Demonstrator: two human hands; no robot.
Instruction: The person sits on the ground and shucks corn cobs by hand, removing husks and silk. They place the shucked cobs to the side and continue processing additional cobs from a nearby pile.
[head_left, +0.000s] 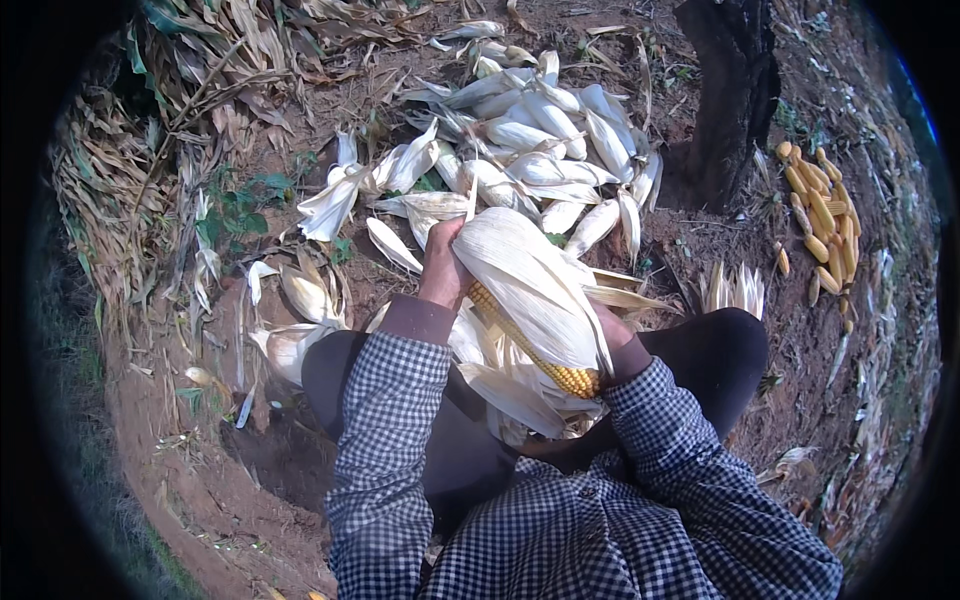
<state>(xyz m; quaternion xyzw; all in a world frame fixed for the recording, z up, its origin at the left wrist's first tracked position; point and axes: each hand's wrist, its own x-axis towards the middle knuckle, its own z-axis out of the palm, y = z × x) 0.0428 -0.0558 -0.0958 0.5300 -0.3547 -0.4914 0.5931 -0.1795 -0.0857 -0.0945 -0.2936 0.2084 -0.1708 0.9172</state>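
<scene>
An ear of yellow corn (525, 346) lies slantwise between my two hands, its kernels bare along one side. A broad pale husk (525, 277) still covers its upper side. My left hand (445, 266) grips the ear at its upper left end, with the fingers partly behind the husk. On the right, my right hand (613, 328) is at the husk's edge; its fingers are hidden behind the husk, so its hold cannot be made out. Loose husks (517, 397) lie in my lap under the ear.
A pile of unhusked corn ears (525, 135) lies on the soil ahead. Husked yellow ears (825, 217) are heaped at the right, beyond a dark wooden stump (731, 105). Dry corn stalks and leaves (247, 75) spread at upper left. Empty husks (307, 296) lie beside my left knee.
</scene>
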